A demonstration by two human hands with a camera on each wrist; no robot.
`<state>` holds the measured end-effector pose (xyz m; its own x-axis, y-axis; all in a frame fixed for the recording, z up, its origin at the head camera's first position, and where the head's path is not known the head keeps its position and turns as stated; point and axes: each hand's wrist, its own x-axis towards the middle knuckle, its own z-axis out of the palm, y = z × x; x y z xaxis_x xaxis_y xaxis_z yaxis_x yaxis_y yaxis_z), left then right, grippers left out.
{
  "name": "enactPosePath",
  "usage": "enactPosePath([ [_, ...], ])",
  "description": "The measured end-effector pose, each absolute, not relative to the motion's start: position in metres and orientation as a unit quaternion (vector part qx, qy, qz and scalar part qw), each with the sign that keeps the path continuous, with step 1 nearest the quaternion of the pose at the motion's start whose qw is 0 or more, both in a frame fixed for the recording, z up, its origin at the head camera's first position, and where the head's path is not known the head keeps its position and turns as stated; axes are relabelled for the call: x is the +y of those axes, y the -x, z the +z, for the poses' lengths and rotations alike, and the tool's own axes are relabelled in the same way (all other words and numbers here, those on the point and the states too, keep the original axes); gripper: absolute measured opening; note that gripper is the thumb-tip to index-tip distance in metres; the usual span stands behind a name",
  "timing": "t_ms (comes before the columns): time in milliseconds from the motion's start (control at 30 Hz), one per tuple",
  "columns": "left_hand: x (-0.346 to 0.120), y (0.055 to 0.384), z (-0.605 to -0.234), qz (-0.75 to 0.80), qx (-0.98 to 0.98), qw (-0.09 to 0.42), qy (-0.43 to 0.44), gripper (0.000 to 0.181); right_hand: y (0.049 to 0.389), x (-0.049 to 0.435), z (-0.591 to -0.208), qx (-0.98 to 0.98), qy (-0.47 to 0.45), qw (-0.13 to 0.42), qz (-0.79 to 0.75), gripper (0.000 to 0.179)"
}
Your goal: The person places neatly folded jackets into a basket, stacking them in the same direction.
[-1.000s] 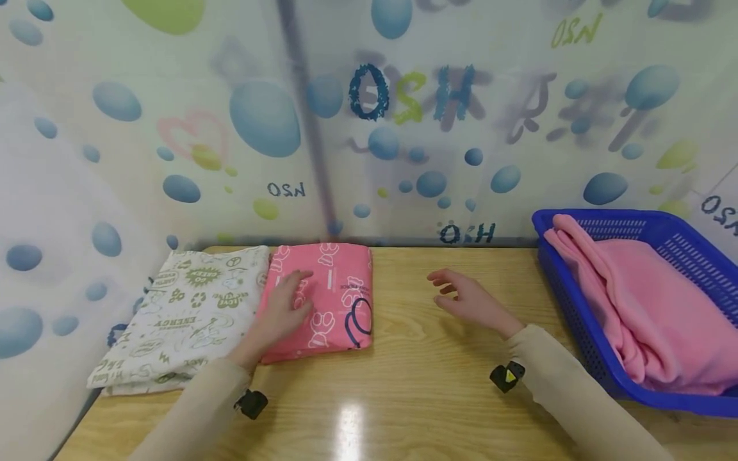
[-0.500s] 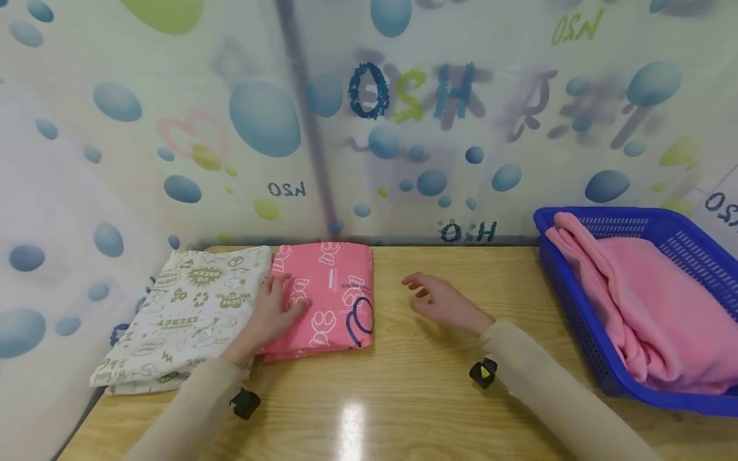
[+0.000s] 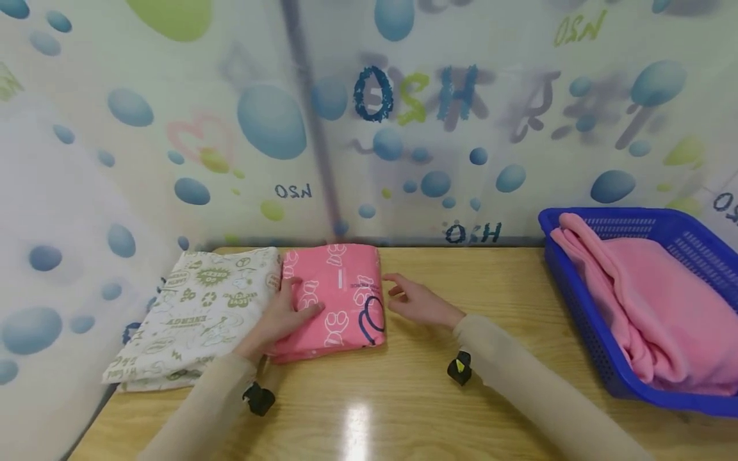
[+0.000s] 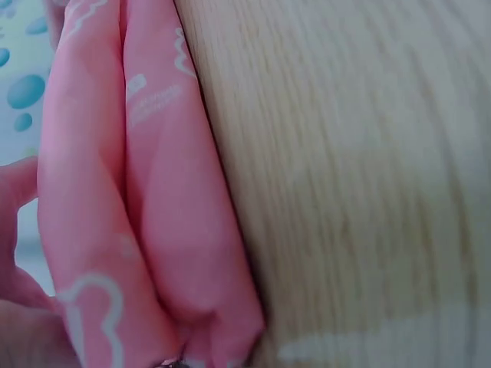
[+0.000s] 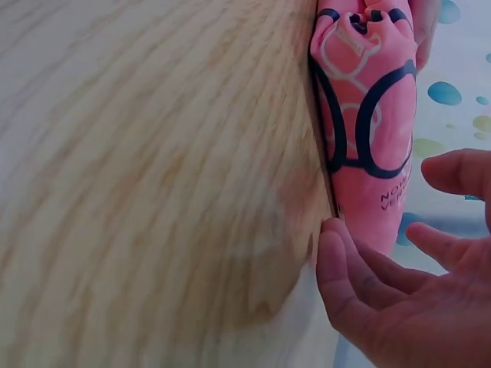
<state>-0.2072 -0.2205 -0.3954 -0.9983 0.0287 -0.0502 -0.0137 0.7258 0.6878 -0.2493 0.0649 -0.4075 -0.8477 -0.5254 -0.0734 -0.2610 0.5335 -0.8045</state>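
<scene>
A folded pink cloth (image 3: 340, 288) with white cartoon figures and dark blue loops lies flat on the wooden table. My left hand (image 3: 284, 318) rests at its left edge, the thumb stretched over the top. In the left wrist view, the folded layers of the pink cloth (image 4: 146, 184) show as two thick rolls beside my left hand (image 4: 19, 253). On the other side, my right hand (image 3: 423, 301) reaches to the cloth's right edge with loosely bent fingers. The right wrist view has my right hand (image 5: 414, 284) with its fingertips low at that edge, right against the tabletop.
Left of the pink cloth lies a folded white cloth (image 3: 202, 314) with olive-green print. A blue plastic basket (image 3: 582, 333) on the right holds a bunched pink fleece blanket (image 3: 663, 301). A patterned curtain (image 3: 438, 147) hangs behind the wooden table (image 3: 426, 397).
My right hand has moved left across the table to the pink cloth's right edge. My left hand has drawn back from over the pink cloth to its left edge.
</scene>
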Motion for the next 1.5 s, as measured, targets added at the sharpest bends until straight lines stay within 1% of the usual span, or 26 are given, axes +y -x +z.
enactPosePath([
  [133,-0.216,0.207,-0.396,0.382,0.922,0.065,0.009,0.09,0.253,0.064,-0.412,0.851,0.19,0.172,-0.459,0.058],
  [233,-0.214,0.205,-0.395,0.382,0.921,0.078,0.014,0.085,0.254,0.066,-0.413,0.846,0.177,0.174,-0.472,0.061],
  [367,-0.214,0.203,-0.395,0.385,0.92,0.077,0.016,0.071,0.253,0.068,-0.415,0.846,0.171,0.174,-0.474,0.063],
  [433,-0.214,0.202,-0.394,0.391,0.917,0.079,0.015,0.067,0.252,0.069,-0.415,0.843,0.17,0.178,-0.478,0.063],
  [667,-0.212,0.202,-0.394,0.392,0.916,0.081,-0.005,0.068,0.251,0.075,-0.418,0.812,0.19,0.193,-0.517,0.066],
  [833,-0.212,0.201,-0.395,0.388,0.917,0.09,0.015,0.068,0.25,0.076,-0.417,0.802,0.184,0.201,-0.533,0.069],
  [933,-0.213,0.202,-0.397,0.408,0.908,0.096,0.026,0.07,0.249,0.076,-0.416,0.797,0.18,0.202,-0.54,0.07],
  [1100,-0.216,0.202,-0.4,0.459,0.883,0.094,0.019,0.071,0.247,0.076,-0.415,0.793,0.169,0.197,-0.552,0.069],
  [1333,-0.216,0.2,-0.405,0.548,0.832,0.091,-0.001,0.065,0.244,0.079,-0.417,0.791,0.17,0.202,-0.552,0.069],
  [1500,-0.212,0.2,-0.408,0.572,0.815,0.097,-0.015,0.062,0.244,0.086,-0.421,0.788,0.173,0.199,-0.557,0.069],
])
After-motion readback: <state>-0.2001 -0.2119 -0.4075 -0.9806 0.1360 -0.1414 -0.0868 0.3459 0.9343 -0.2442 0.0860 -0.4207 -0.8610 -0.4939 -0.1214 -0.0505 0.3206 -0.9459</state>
